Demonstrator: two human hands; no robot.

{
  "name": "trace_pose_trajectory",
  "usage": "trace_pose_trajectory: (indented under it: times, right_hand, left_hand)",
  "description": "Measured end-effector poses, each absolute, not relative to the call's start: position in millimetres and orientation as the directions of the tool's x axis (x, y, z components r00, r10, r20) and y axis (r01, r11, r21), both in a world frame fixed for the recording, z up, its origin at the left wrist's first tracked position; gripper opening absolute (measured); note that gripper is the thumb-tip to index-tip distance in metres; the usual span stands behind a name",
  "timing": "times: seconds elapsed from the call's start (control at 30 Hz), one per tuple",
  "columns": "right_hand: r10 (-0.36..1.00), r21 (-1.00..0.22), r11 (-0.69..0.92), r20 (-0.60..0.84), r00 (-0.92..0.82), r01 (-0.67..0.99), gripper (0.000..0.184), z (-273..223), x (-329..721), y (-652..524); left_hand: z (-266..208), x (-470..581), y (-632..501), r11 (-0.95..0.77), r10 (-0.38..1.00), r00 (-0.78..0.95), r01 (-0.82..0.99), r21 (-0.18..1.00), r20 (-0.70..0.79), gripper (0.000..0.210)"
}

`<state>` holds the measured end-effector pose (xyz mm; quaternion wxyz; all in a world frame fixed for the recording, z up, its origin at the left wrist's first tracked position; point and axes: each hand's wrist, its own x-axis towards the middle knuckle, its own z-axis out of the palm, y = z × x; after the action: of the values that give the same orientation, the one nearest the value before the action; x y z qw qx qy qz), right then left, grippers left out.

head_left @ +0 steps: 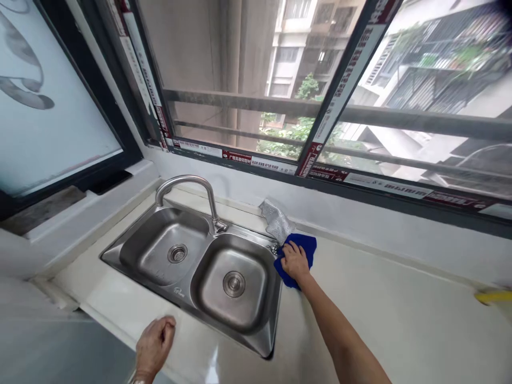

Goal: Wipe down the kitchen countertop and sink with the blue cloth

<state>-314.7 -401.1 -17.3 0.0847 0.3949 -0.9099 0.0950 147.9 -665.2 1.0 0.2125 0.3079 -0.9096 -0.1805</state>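
Observation:
My right hand [295, 261] presses flat on a blue cloth [304, 249] lying on the pale countertop [384, 309] just beside the right rim of a steel double sink [160, 289]. A grey silvery cloth [276, 220] lies bunched right behind the blue one, against the wall. My left hand [155, 345] rests loosely curled on the counter's front edge before the sink, holding nothing. A curved chrome tap [192, 186] stands behind the two empty basins.
A wide window with a dark frame [336, 101] and outside rails runs above the counter. A frosted panel [44, 106] fills the left wall above a raised ledge. A yellow object [494, 296] shows at the far right edge.

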Motion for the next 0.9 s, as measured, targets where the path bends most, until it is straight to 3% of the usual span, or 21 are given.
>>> trace_pose_trajectory:
  times: [0.3,0.53,0.73,0.9]
  right_hand:
    - [-0.745,-0.093,0.612,0.265,-0.612,-0.785,0.027,-14.9,-259.0,-387.0]
    - [-0.789,-0.101,0.534,0.299,-0.537,-0.840,0.031,-15.3,-180.7,-359.1]
    - [-0.846,-0.210,0.402,0.286,-0.449,-0.891,0.040,-16.0,-124.3,-335.0]
    - [-0.839,-0.245,0.396,0.295,-0.457,-0.885,0.033,-9.9,-145.0,-343.5]
  left_hand:
    - [1.3,147.4,-663.0,0.717,-0.664,-0.702,-0.498,0.488,0.258,0.026]
    - [-6.0,149.6,-664.3,0.742,-0.643,-0.701,-0.467,0.482,0.310,0.027]
    - [-12.8,150.8,-665.7,0.750,-0.634,-0.702,-0.455,0.481,0.325,0.026]
    - [-15.5,151.8,-667.2,0.775,-0.611,-0.702,-0.435,0.458,0.366,0.024]
